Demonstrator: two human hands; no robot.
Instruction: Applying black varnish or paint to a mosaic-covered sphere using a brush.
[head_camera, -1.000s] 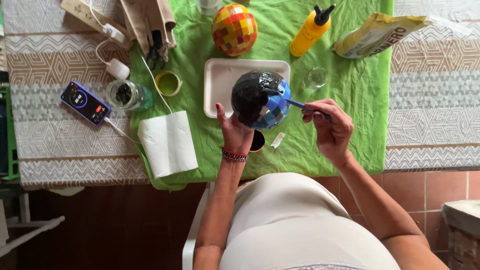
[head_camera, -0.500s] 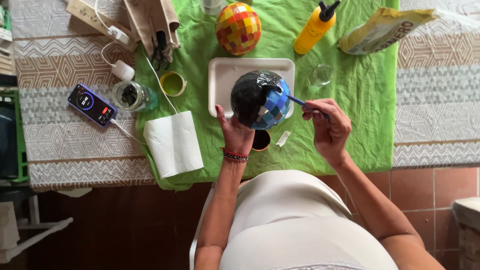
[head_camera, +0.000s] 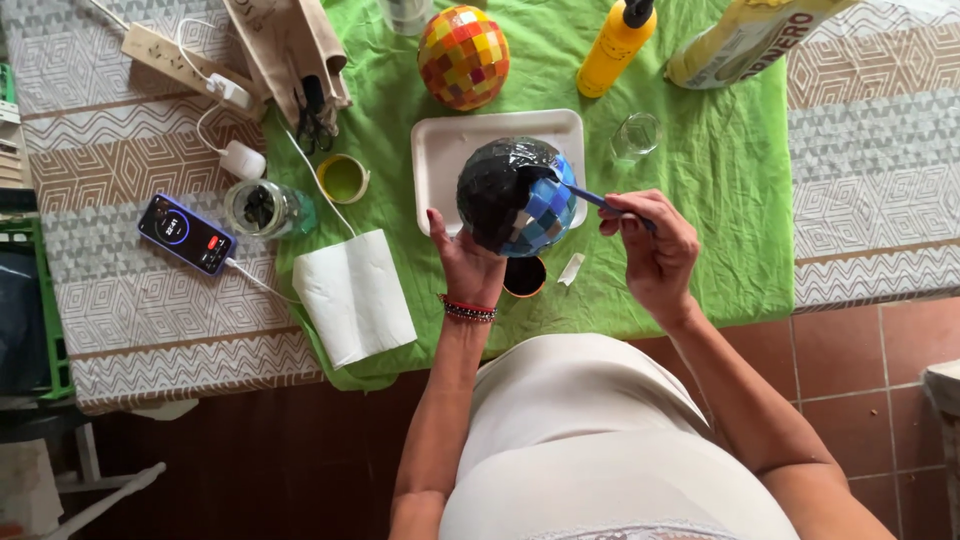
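My left hand (head_camera: 463, 262) holds up a large egg-shaped ball (head_camera: 515, 195) from below; the ball is half glossy black and half blue mosaic squares. My right hand (head_camera: 655, 245) grips a thin blue-handled brush (head_camera: 588, 197) whose tip touches the ball's right side. Both hands are over the near edge of a white tray (head_camera: 447, 150) on a green cloth (head_camera: 720, 180). A small dark pot (head_camera: 525, 277) sits just below the ball, partly hidden by my left hand.
A finished red, orange and yellow mosaic egg (head_camera: 463, 56) stands behind the tray. Around it lie a yellow squeeze bottle (head_camera: 617, 42), a small clear glass (head_camera: 636, 135), a green-filled lid (head_camera: 343, 178), a glass jar (head_camera: 262, 208), a paper towel roll (head_camera: 354, 297) and a charging phone (head_camera: 187, 233).
The hands keep their hold on the ball and brush; the brush tip has shifted slightly on the ball's right side. The view has drifted a little.
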